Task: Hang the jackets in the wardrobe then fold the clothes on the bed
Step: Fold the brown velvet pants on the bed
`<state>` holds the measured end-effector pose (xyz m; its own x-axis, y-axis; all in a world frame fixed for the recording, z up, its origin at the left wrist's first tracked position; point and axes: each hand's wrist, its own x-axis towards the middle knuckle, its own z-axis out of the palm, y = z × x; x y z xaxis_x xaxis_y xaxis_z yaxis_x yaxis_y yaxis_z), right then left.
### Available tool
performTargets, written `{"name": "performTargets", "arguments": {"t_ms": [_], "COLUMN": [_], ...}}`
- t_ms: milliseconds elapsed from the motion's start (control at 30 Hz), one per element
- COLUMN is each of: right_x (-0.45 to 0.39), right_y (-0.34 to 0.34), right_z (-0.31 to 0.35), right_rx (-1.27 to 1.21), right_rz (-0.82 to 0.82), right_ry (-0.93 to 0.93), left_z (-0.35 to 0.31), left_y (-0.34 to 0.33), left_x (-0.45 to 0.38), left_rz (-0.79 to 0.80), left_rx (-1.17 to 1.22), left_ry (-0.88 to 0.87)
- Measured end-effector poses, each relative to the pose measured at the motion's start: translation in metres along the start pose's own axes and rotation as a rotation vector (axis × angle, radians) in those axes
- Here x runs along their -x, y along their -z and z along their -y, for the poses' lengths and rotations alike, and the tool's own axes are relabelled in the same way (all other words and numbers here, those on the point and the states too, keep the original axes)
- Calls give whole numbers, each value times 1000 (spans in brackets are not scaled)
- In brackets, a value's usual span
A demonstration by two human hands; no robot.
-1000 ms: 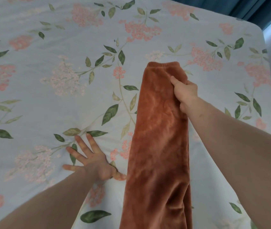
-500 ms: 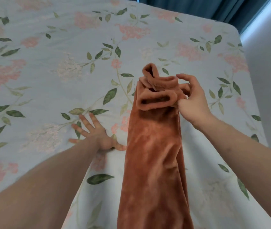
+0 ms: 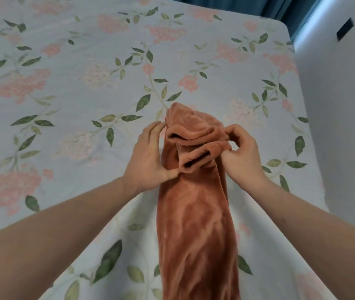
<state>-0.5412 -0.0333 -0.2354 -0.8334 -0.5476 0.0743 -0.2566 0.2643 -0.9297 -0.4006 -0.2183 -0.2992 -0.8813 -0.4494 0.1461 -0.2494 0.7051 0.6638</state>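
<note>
- The garment (image 3: 196, 224) is a long, narrow, rust-brown piece of soft plush cloth. It lies on the bed (image 3: 64, 105) and runs from the bottom edge of the view up to the middle.
- Its far end is turned back toward the person and bunched into two loose rolls, one above the other, each with a dark opening along its edge.
- The surface of the cloth below the rolls shows long soft creases along its length.
- The right hand (image 3: 240, 152) is at the right side of the rolls. Its fingers are curled and the fingertips pinch the edge of the cloth there.
- The left hand (image 3: 148, 156) lies against the left side of the garment. Its fingers are almost straight and point away from the person, beside the upper roll; the thumb touches the left end of the lower roll. I cannot tell if it really grips the cloth.
- Both forearms are bare and come in from the bottom corners.
- The bed has a pale blue sheet with pink flowers and green leaves.
- Behind the bed is a dark teal curtain (image 3: 226, 3), and at the right a white wall (image 3: 345, 105).
</note>
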Motion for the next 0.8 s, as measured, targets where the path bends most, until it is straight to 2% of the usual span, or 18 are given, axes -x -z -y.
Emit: {"name": "performTargets", "arguments": {"t_ms": [100, 200, 300, 367, 467, 533, 567, 633, 733, 800], "right_x": [21, 43, 72, 91, 115, 126, 129, 128, 102, 73], "right_y": [7, 19, 32, 38, 42, 43, 42, 37, 28, 20], "right_z": [-2, -8, -22, -42, -70, -77, -77, -76, -69, -69], "right_rx": [16, 131, 318, 489, 673, 590, 509, 371, 253, 218], "right_rz": [31, 99, 224, 329, 548, 570, 527, 342, 70, 14], "right_ry": [10, 85, 198, 179, -19, -211, -284, -349, -395, -455], "left_z": [-33, -43, -42, -33, -21, -24, -28, -37, -49, -52], "left_y": [-3, 5, 4, -3, -13, -12, -9, -4, -2, -9], "left_x": [5, 16, 40, 59, 77, 77, 72, 57, 22, -5], "left_rz": [-70, -77, 98, 263, 563, 628, 568, 341, 32, -20], "left_rx": [10, -97, -191, -238, -256, -257, -244, -166, 13, 53], "left_ry": [-157, -243, -338, -345, -190, -140, -143, -102, 192, 427]}}
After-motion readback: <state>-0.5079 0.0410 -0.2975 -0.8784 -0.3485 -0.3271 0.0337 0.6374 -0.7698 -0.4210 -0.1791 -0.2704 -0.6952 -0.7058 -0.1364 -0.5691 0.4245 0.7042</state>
